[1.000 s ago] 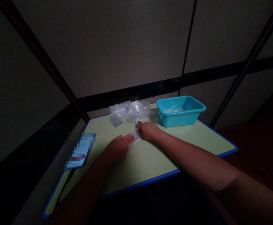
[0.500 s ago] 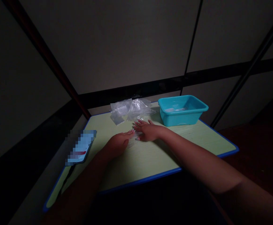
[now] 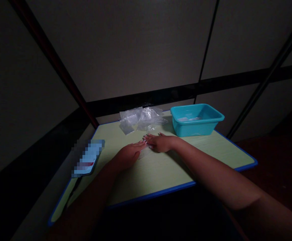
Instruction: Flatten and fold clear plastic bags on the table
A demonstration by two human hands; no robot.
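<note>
A small sheet of clear plastic, perhaps a bag (image 3: 143,154), lies on the table, mostly covered by my hands. My left hand (image 3: 129,155) rests flat on its left side, fingers stretched out and pointing right. From the other side my right hand (image 3: 159,143) presses down palm first, its fingers extended and meeting the left fingertips. Just beyond them is a loose heap of clear plastic bags (image 3: 149,118), crumpled and shiny. A turquoise plastic basin (image 3: 195,129) stands to the right of the heap, with some pale, clear pieces inside.
The pale yellow-green table (image 3: 166,170) has a blue edge. At its left side a phone-like device (image 3: 89,159) with a blurred, lit screen leans, a dark cable (image 3: 73,190) running from it. Dark panelled doors (image 3: 141,50) rise directly behind the table.
My right hand has drawn slightly toward me, its fingers now closer together and nearer the left fingertips. The left hand has hardly moved. The whole view has shifted a little.
</note>
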